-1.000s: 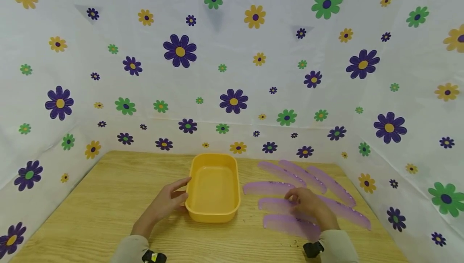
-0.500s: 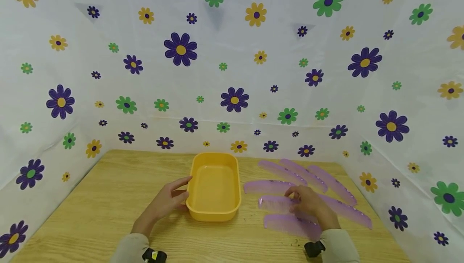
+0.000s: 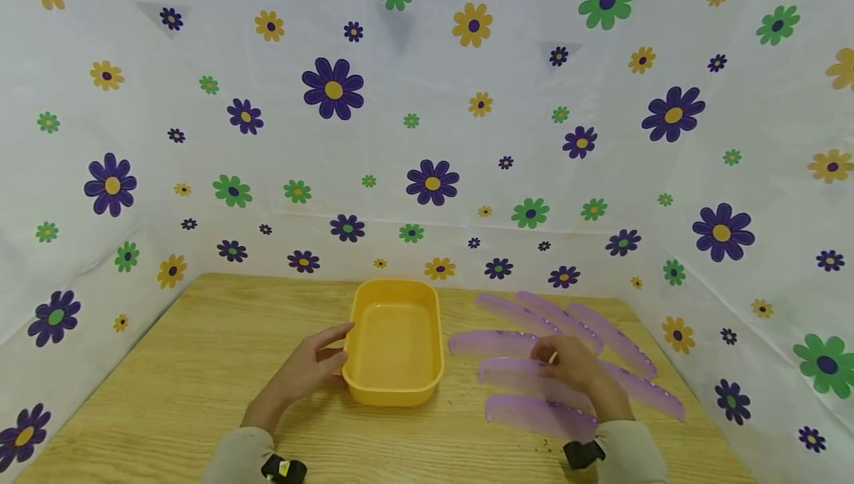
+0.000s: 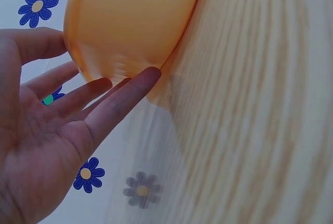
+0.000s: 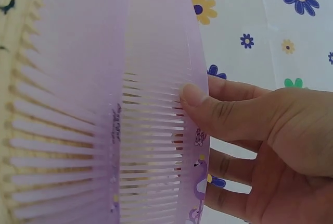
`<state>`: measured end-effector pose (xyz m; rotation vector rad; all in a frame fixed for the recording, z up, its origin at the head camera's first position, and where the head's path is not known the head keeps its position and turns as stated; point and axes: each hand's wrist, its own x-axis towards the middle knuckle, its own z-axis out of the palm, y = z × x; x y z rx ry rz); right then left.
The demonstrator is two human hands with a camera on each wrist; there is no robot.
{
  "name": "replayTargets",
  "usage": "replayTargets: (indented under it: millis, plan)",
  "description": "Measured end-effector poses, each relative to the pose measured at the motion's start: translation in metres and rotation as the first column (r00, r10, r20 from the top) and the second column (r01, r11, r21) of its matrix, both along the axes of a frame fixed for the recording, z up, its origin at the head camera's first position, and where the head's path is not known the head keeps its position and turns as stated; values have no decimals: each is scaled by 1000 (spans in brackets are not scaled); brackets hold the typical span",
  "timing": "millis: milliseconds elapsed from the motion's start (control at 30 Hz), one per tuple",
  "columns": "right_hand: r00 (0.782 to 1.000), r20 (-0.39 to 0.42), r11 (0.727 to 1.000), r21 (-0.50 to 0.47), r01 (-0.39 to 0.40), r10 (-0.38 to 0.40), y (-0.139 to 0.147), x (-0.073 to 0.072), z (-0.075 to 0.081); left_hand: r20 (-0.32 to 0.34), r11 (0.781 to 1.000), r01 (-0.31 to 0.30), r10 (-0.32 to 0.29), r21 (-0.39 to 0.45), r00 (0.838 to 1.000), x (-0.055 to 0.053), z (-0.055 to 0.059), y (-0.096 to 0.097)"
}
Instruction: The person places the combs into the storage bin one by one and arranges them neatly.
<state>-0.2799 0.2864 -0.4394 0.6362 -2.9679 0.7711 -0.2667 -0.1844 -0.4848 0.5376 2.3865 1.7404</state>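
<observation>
Pinched translucent comb (image 3: 517, 373), fine-toothed, probably plastic.

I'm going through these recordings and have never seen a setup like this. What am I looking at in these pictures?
There is no robot here, just a person's two bare hands. The widest view comes from a camera worn on the head, looking forward and down. The other two come from cameras on the wrists, each showing one hand up close.

On the wood-grain table stands a yellow tub with nothing in it. The left hand touches its side with the fingers. The right hand pinches a purple comb between thumb and fingers; six other combs lie around it. Behind is a white, flower-printed sheet.
</observation>
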Motion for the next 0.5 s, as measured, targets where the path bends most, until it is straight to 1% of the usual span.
replayTargets:
  millis: [100,233,300,367,500]
  plan:
    - [999,-47,1000,-12,-26,26,1,2,3,-7,1000,12,-12,1,1000,-1,-1,-1]
    - [997,-73,999,-22,-31,29,2,3,8,0,1000,12,-12,4,1000,-1,-3,0]
    - [997,-72,999,-29,-26,23,3,3,9,-1,1000,14,-14,7,1000,-1,-3,-1]
    - [999,-50,998,-51,-22,20,3,3,11,-6,1000,22,-22,11,1000,-1,-2,-1]
    - [998,-18,992,-108,-60,58,3,3,14,1,999,38,-38,25,999,-1,0,-2]
